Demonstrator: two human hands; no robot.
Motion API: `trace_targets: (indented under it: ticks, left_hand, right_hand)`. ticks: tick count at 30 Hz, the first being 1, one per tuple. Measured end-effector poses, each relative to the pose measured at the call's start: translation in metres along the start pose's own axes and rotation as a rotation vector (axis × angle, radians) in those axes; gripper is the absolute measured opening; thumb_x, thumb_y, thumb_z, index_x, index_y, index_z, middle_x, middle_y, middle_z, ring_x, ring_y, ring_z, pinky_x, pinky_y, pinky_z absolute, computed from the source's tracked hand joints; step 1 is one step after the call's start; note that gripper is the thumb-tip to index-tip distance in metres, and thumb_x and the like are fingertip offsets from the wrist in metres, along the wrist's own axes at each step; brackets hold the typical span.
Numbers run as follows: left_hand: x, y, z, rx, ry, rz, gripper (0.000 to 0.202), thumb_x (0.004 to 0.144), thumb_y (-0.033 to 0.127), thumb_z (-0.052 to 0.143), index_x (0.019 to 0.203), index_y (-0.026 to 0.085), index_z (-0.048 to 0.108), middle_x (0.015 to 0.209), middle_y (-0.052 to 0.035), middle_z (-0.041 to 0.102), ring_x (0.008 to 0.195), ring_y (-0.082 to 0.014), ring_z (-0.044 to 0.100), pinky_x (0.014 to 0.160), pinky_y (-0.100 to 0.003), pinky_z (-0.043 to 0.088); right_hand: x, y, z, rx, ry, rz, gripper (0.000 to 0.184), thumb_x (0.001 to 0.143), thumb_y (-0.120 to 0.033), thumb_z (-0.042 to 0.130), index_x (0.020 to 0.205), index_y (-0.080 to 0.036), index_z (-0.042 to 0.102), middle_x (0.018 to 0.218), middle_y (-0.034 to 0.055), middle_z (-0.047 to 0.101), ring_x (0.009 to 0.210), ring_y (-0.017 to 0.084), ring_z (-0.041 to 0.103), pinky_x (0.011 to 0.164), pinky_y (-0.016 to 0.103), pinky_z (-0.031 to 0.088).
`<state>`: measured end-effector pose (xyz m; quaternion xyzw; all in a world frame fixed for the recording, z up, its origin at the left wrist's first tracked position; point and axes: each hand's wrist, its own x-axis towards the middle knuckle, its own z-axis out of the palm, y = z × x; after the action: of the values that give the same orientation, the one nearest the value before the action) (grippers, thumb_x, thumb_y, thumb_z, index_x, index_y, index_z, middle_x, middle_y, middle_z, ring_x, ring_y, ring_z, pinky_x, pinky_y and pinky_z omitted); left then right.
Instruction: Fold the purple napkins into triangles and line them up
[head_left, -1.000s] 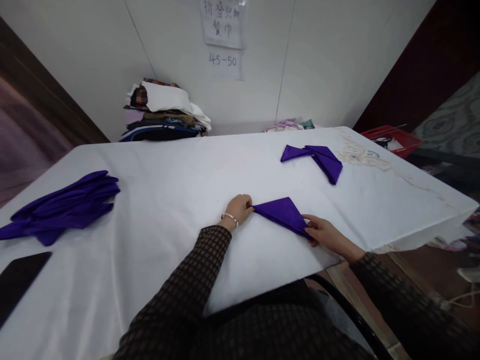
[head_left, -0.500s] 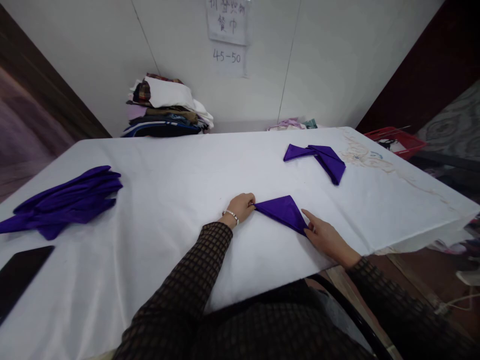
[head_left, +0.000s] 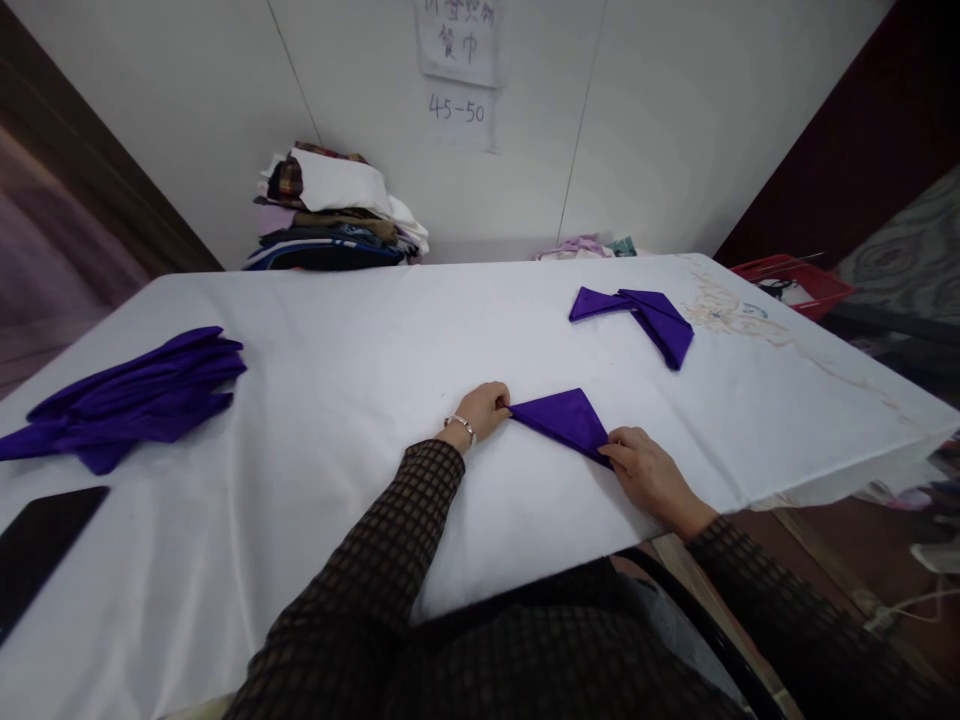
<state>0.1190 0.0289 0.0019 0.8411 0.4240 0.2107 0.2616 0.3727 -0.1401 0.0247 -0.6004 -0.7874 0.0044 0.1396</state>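
A purple cloth napkin point(head_left: 562, 420), folded into a triangle, lies on the white tablecloth point(head_left: 360, 340) in front of me. My left hand point(head_left: 484, 410), with a bracelet at its wrist, pinches the napkin's left tip between thumb and fingers. At the opposite corner my right hand point(head_left: 641, 465) has its fingers closed on the napkin's right end, which they partly cover. Farther back on the right rest folded purple napkins point(head_left: 656, 320), apart from my hands. A loose heap of purple napkins point(head_left: 142, 395) spreads at the left.
A dark flat object point(head_left: 45, 540) lies at the left front edge. Behind the table stands a pile of folded clothes point(head_left: 337, 205) against the wall, under paper signs point(head_left: 459, 60). Beyond the far right edge is a red basket point(head_left: 821, 285). A black curved chair part point(head_left: 697, 610) is below the front edge.
My right hand's raised index finger has come down, and its fingers have closed on the napkin's right corner. My left hand keeps its pinch. The view has shifted slightly.
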Motion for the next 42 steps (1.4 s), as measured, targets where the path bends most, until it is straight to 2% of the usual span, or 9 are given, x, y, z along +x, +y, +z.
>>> trace_targets:
  ticks: [4, 7, 12, 21, 27, 32, 36, 39, 42]
  left_hand:
    - [-0.002, -0.002, -0.006, -0.138, -0.049, -0.038, 0.005, 0.067, 0.018, 0.061, 0.070, 0.020, 0.057, 0.072, 0.0027, 0.060, 0.069, -0.0133, 0.055, 0.064, -0.025, 0.046]
    - [-0.004, -0.005, -0.010, -0.224, -0.069, -0.024, 0.012, 0.064, 0.018, 0.062, 0.076, 0.019, 0.061, 0.075, 0.0027, 0.062, 0.072, -0.0135, 0.058, 0.070, -0.027, 0.048]
    - [-0.007, -0.008, -0.013, -0.265, -0.065, -0.013, 0.015, 0.066, 0.015, 0.059, 0.080, 0.019, 0.064, 0.077, 0.0023, 0.065, 0.075, -0.0131, 0.059, 0.075, -0.027, 0.048]
    - [-0.006, -0.006, -0.007, -0.074, -0.014, 0.019, 0.013, 0.069, 0.010, 0.054, 0.074, 0.019, 0.062, 0.074, 0.0011, 0.061, 0.069, -0.0130, 0.057, 0.065, -0.025, 0.046]
    - [-0.006, -0.010, -0.008, 0.053, -0.025, 0.125, 0.015, 0.073, 0.011, 0.053, 0.078, 0.020, 0.064, 0.079, -0.0008, 0.062, 0.077, -0.0155, 0.057, 0.071, -0.027, 0.046]
    - [-0.009, -0.003, -0.017, 0.212, -0.075, 0.179, 0.020, 0.075, 0.012, 0.051, 0.081, 0.021, 0.068, 0.089, -0.0035, 0.064, 0.086, -0.0187, 0.056, 0.078, -0.030, 0.044]
    - [-0.012, 0.009, -0.021, 0.272, -0.085, 0.130, 0.015, 0.077, 0.022, 0.055, 0.079, 0.021, 0.070, 0.089, -0.0046, 0.064, 0.085, -0.0196, 0.056, 0.077, -0.031, 0.043]
    - [-0.013, 0.015, -0.018, 0.297, -0.045, 0.058, 0.028, 0.083, 0.039, 0.053, 0.070, 0.020, 0.068, 0.084, -0.0052, 0.063, 0.081, -0.0195, 0.055, 0.071, -0.031, 0.042]
    - [-0.010, 0.017, -0.011, 0.305, -0.008, -0.037, 0.029, 0.084, 0.041, 0.053, 0.069, 0.020, 0.065, 0.081, -0.0043, 0.062, 0.080, -0.0190, 0.055, 0.069, -0.030, 0.041]
  right_hand:
    - [0.000, -0.001, -0.003, 0.027, -0.018, 0.008, 0.031, 0.086, -0.011, 0.041, 0.096, -0.021, 0.069, 0.095, 0.0090, 0.062, 0.090, 0.022, 0.054, 0.078, 0.036, 0.048]
    - [0.000, -0.002, -0.004, 0.047, -0.023, 0.015, 0.031, 0.087, -0.013, 0.041, 0.096, -0.022, 0.069, 0.094, 0.0083, 0.062, 0.090, 0.022, 0.054, 0.077, 0.036, 0.048]
    - [-0.002, 0.000, -0.003, 0.057, -0.021, 0.016, 0.033, 0.087, -0.013, 0.039, 0.099, -0.023, 0.068, 0.096, 0.0080, 0.061, 0.090, 0.022, 0.054, 0.077, 0.035, 0.049]
    - [-0.004, 0.003, 0.001, 0.070, -0.021, -0.015, 0.031, 0.088, -0.013, 0.039, 0.100, -0.021, 0.067, 0.096, 0.0085, 0.062, 0.091, 0.022, 0.054, 0.078, 0.037, 0.048]
    - [-0.007, 0.005, 0.003, 0.115, 0.007, -0.015, 0.030, 0.089, -0.015, 0.040, 0.103, -0.021, 0.066, 0.099, 0.0088, 0.062, 0.093, 0.022, 0.055, 0.079, 0.036, 0.049]
    - [-0.007, 0.007, 0.006, 0.160, 0.052, -0.011, 0.031, 0.089, -0.014, 0.040, 0.103, -0.021, 0.066, 0.098, 0.0084, 0.062, 0.091, 0.021, 0.056, 0.077, 0.036, 0.050]
    - [-0.008, 0.011, 0.011, 0.223, 0.081, -0.010, 0.031, 0.087, -0.014, 0.041, 0.102, -0.023, 0.066, 0.097, 0.0074, 0.061, 0.090, 0.020, 0.057, 0.075, 0.035, 0.051]
    - [-0.008, 0.012, 0.012, 0.257, 0.082, -0.009, 0.028, 0.087, -0.016, 0.043, 0.103, -0.023, 0.066, 0.096, 0.0073, 0.060, 0.089, 0.020, 0.056, 0.075, 0.034, 0.051]
    - [-0.010, 0.011, 0.009, 0.253, 0.069, -0.037, 0.025, 0.087, -0.021, 0.047, 0.106, -0.020, 0.064, 0.099, 0.0092, 0.058, 0.091, 0.021, 0.055, 0.078, 0.036, 0.050]
